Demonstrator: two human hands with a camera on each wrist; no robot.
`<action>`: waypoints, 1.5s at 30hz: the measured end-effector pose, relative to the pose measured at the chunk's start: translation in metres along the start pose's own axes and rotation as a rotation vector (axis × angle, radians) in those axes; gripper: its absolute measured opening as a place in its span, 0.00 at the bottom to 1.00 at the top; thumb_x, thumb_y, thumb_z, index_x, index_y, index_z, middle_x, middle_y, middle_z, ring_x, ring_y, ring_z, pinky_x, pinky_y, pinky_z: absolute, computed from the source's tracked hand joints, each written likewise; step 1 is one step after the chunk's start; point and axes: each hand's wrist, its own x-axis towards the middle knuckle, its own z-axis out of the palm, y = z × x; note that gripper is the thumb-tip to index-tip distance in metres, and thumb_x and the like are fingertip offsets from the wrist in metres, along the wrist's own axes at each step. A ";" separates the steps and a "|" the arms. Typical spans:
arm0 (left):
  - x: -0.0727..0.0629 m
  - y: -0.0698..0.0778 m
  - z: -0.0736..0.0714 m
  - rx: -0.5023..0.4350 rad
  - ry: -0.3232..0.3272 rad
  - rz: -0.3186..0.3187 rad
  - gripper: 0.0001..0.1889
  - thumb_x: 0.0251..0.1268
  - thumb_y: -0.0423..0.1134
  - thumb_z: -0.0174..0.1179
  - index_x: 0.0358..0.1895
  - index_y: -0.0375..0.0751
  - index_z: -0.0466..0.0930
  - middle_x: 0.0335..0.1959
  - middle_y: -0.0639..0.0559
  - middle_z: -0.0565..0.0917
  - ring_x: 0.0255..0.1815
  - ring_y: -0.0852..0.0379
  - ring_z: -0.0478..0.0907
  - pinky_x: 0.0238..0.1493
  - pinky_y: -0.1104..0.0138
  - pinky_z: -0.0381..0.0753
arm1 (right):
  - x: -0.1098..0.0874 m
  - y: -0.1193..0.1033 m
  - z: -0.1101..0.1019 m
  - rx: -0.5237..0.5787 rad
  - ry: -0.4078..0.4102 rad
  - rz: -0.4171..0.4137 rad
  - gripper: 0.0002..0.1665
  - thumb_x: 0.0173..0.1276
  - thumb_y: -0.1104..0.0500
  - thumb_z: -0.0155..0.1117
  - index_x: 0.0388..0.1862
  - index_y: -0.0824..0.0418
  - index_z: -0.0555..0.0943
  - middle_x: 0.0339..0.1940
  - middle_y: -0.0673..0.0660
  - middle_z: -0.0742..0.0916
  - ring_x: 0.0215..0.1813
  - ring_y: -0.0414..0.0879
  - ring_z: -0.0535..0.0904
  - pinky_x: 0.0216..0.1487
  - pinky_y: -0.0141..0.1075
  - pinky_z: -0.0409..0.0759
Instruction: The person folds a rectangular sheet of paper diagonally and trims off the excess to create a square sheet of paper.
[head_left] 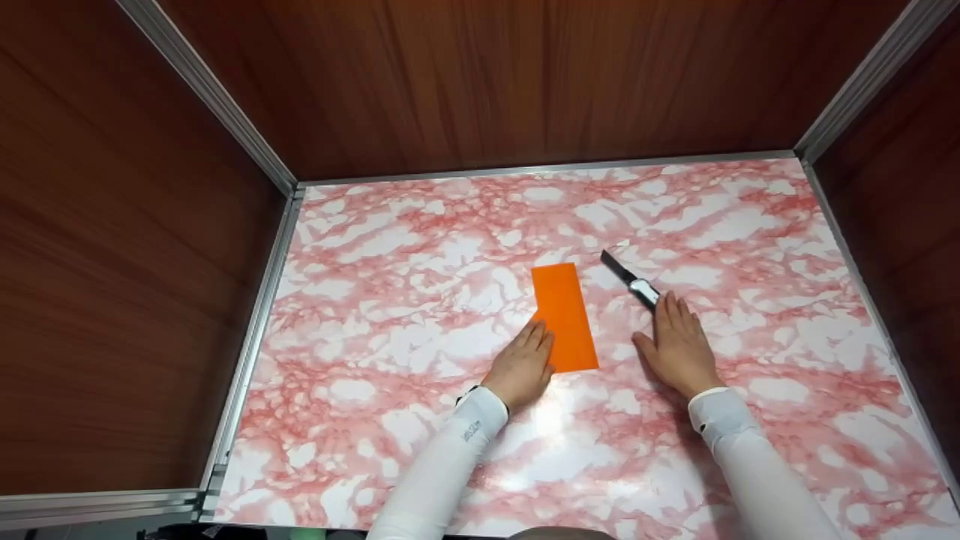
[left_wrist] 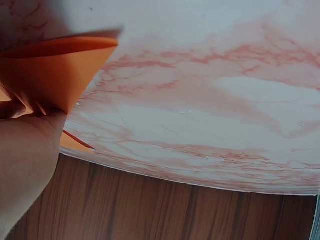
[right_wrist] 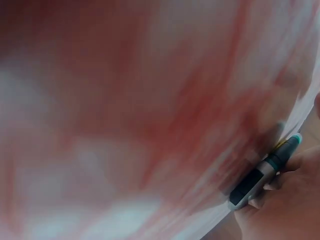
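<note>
A folded sheet of orange paper (head_left: 570,322) lies upright across the middle of the table. My left hand (head_left: 521,367) grips it at its lower left, thumb near the bottom edge. In the left wrist view the orange paper (left_wrist: 55,75) creases at the fingers, and a loose folded part stands up in a hollow bend. To the right, a black and silver utility knife (head_left: 634,281) lies slanted on the table, its long end pointing up and left. My right hand (head_left: 681,349) has its fingers stretched out, the fingertips right at the knife's near end, which they partly hide.
The table (head_left: 375,337) has a red and white marbled top. Dark wooden panels (head_left: 487,82) stand behind it and at both sides, with metal rails (head_left: 255,142) along the corners. Bright light reflects from the tabletop below the paper.
</note>
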 end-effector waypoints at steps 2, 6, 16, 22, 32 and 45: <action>0.001 0.000 0.001 0.007 0.001 -0.004 0.32 0.82 0.51 0.48 0.80 0.36 0.59 0.81 0.40 0.57 0.83 0.45 0.48 0.80 0.61 0.45 | -0.004 -0.006 0.004 0.003 -0.001 -0.002 0.50 0.81 0.43 0.52 0.82 0.74 0.46 0.83 0.73 0.49 0.82 0.69 0.42 0.78 0.61 0.41; 0.001 0.001 0.001 0.009 0.006 -0.005 0.33 0.82 0.50 0.49 0.80 0.36 0.59 0.81 0.40 0.58 0.83 0.45 0.49 0.80 0.61 0.46 | -0.012 -0.017 0.010 0.002 0.017 -0.012 0.50 0.80 0.44 0.55 0.81 0.75 0.47 0.82 0.73 0.51 0.82 0.69 0.44 0.78 0.62 0.43; -0.001 0.002 -0.001 0.002 0.026 0.009 0.32 0.81 0.50 0.50 0.79 0.35 0.60 0.80 0.39 0.59 0.82 0.45 0.50 0.80 0.60 0.47 | -0.027 -0.030 0.014 -0.020 -0.020 -0.001 0.51 0.78 0.44 0.57 0.81 0.76 0.49 0.82 0.74 0.51 0.81 0.70 0.45 0.77 0.62 0.44; -0.001 0.002 -0.001 0.008 0.018 0.007 0.32 0.82 0.49 0.49 0.79 0.35 0.60 0.81 0.38 0.58 0.83 0.44 0.49 0.80 0.60 0.47 | -0.022 -0.035 0.005 -0.027 0.029 -0.006 0.46 0.75 0.48 0.61 0.77 0.79 0.59 0.77 0.77 0.63 0.76 0.72 0.58 0.75 0.64 0.52; 0.001 0.002 -0.003 -0.007 0.007 -0.009 0.32 0.81 0.50 0.50 0.80 0.37 0.60 0.81 0.40 0.58 0.83 0.45 0.49 0.79 0.61 0.49 | 0.016 -0.031 -0.006 -0.012 0.124 0.041 0.32 0.68 0.54 0.71 0.64 0.72 0.77 0.53 0.72 0.79 0.52 0.69 0.73 0.49 0.63 0.73; 0.000 -0.002 -0.002 -0.051 -0.005 -0.074 0.37 0.78 0.57 0.52 0.81 0.40 0.59 0.82 0.43 0.56 0.83 0.48 0.49 0.78 0.60 0.54 | 0.016 -0.031 -0.002 -0.004 0.224 -0.013 0.19 0.68 0.58 0.69 0.50 0.71 0.81 0.39 0.70 0.84 0.43 0.70 0.78 0.41 0.62 0.71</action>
